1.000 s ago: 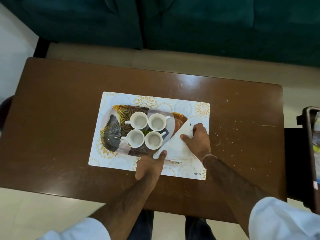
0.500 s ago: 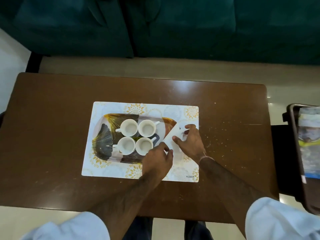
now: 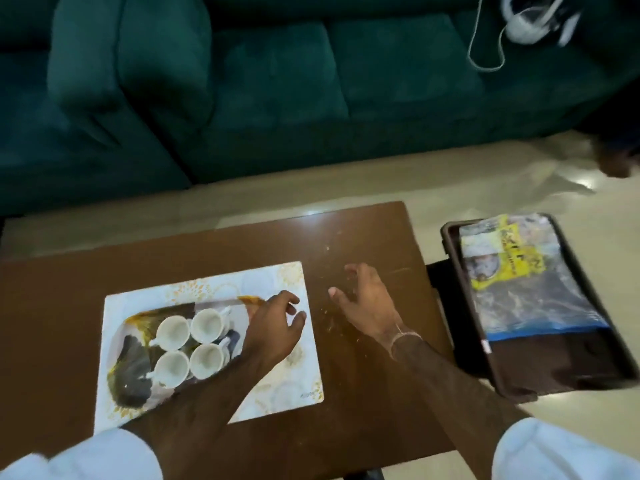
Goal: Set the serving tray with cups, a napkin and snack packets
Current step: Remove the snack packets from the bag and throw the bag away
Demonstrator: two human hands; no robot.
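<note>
The patterned serving tray (image 3: 131, 379) lies on a white placemat (image 3: 277, 386) and holds several white cups (image 3: 173, 332) in a square group. My left hand (image 3: 277, 323) hovers over the tray's right end with fingers loosely apart and nothing in it. The napkin there is mostly hidden under this hand. My right hand (image 3: 367, 303) is open with spread fingers above the bare table, to the right of the placemat. Clear snack packets with yellow labels (image 3: 512, 271) lie in a dark brown tray (image 3: 450, 244) off the table's right end.
The brown wooden table (image 3: 363, 410) has crumbs near my right hand. A dark green sofa (image 3: 242, 81) runs along the far side, with a white headset and cable (image 3: 519, 26) on it. Part of another person (image 3: 616, 164) shows at the far right edge.
Both hands have let go of the napkin on the tray. My right hand has moved right over the bare table. The view has swung right, showing the snack packets fully.
</note>
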